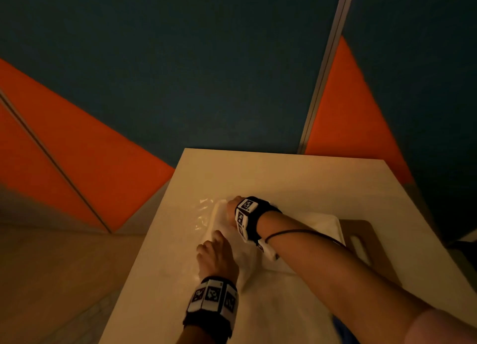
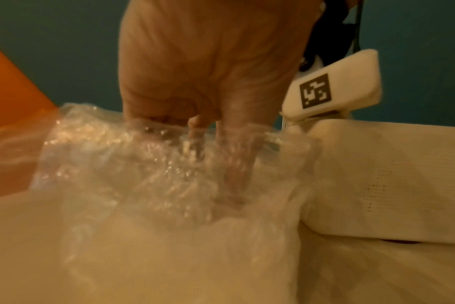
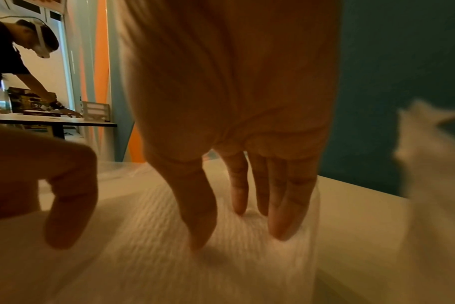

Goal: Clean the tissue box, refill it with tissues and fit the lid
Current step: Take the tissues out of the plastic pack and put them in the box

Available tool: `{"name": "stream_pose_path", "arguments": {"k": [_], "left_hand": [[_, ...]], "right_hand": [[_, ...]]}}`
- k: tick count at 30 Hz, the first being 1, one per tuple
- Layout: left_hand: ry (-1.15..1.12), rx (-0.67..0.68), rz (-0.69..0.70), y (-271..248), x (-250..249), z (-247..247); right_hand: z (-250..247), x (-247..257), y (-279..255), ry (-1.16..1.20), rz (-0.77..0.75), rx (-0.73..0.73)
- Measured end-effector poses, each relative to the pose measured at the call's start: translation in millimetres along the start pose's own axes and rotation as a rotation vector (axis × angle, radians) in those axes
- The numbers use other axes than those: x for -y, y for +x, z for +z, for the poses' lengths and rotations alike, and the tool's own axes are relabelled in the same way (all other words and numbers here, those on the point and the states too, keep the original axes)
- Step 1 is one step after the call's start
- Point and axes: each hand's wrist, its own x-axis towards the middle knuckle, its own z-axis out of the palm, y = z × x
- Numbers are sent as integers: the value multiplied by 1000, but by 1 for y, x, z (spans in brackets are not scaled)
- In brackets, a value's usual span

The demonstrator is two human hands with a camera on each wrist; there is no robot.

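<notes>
Both hands on the tissue pack (image 1: 224,230) on the tabletop (image 1: 284,173): left hand (image 1: 215,256) fingers inside its clear wrapper (image 2: 112,156), grip unclear; right hand (image 1: 233,204) fingers straight, pressing.

1. The table (image 1: 296,173) lies bare along its far edge, room to pass there.
2. Mid-table, the tissues (image 1: 222,230) in crinkled wrap (image 1: 204,209) fill the way, both hands on them.
3. Right of them stand the box (image 1: 325,225) and lid (image 1: 361,243) (side by side, touching or not I cannot tell).
4. The near-left table corner is open.
</notes>
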Motion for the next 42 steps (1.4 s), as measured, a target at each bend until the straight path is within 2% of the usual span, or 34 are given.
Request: {"name": "stream_pose_path", "arguments": {"k": [3,6,9,12,15,20,22,26,30,33,35,38,42], "left_hand": [[20,-89,44,-5,-3,-7],[-112,-138,35,-10,-2,-13],[-294,-115,-38,-12,1,-19],[-290,-91,-38,-14,5,-22],[-280,-123,-15,-15,9,-21],[-378,-191,-1,-18,10,-17],[-399,-224,24,-20,8,-17],[-472,-265,58,-29,2,-33],[-491,-284,151,-40,5,-63],[-467,-264,286,-42,8,-93],[-453,-242,344,-37,5,-112],[-529,-127,333,-24,-7,-129],[-660,-12,313,-5,-46,-117]], "right_hand": [[-3,-3,-4,-6,-7,6],[-11,-7,-13,57,31,-10],[-17,-13,-21,60,16,-4],[-16,-15,-21,44,-18,44],[-16,-15,-30,80,-3,74],[-18,-8,-39,181,-105,-67],[-19,-1,-40,133,-194,-87],[-28,9,-46,-180,-320,-125],[-46,-7,-61,-282,-260,-213],[-65,-37,-89,-157,-189,-258],[-73,-63,-113,22,-129,-232],[-65,-110,-143,424,-16,-142],[-22,-162,-157,700,224,-79]]}}
